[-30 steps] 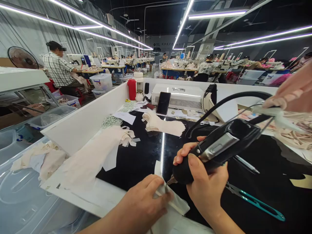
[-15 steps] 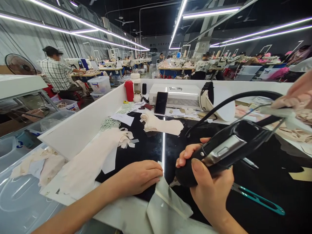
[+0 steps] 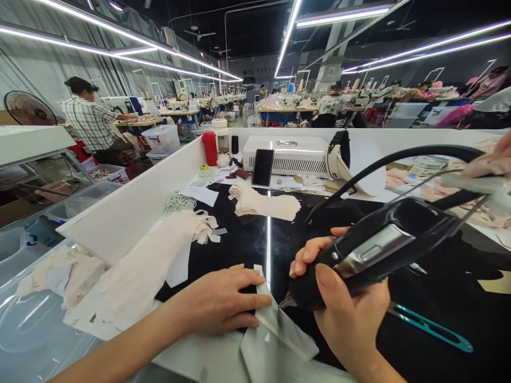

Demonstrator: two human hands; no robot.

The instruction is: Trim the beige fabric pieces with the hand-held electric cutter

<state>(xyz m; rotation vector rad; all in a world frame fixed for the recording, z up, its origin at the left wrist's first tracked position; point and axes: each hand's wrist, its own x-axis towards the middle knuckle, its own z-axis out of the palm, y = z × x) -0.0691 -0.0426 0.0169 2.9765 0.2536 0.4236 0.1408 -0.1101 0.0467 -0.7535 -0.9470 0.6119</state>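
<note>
My left hand point(image 3: 223, 298) lies palm down with its fingers spread, pressing on a pale, thin fabric piece point(image 3: 275, 330) with a narrow strip along it. The strip's upper end sticks out past my fingertips. In my right hand point(image 3: 347, 303) is a black corded hand tool point(image 3: 375, 244) with a silver panel, gripped around its rounded front end. Its small metal tip points left, close to the strip; whether it touches cannot be made out. A black cable curves over the tool.
Teal-handled tweezers point(image 3: 435, 324) lie on the black table surface point(image 3: 423, 298). Stacked beige fabric pieces point(image 3: 271, 202) and a larger pile point(image 3: 143, 271) lie further off. A phone point(image 3: 262, 167) leans on a white box point(image 3: 287, 151). Another person's hand point(image 3: 493, 159) holds something pale at right.
The fingers of my left hand have spread and slid down off the strip's end, which now shows more. My right hand and the tool have shifted slightly right, as has the other person's hand.
</note>
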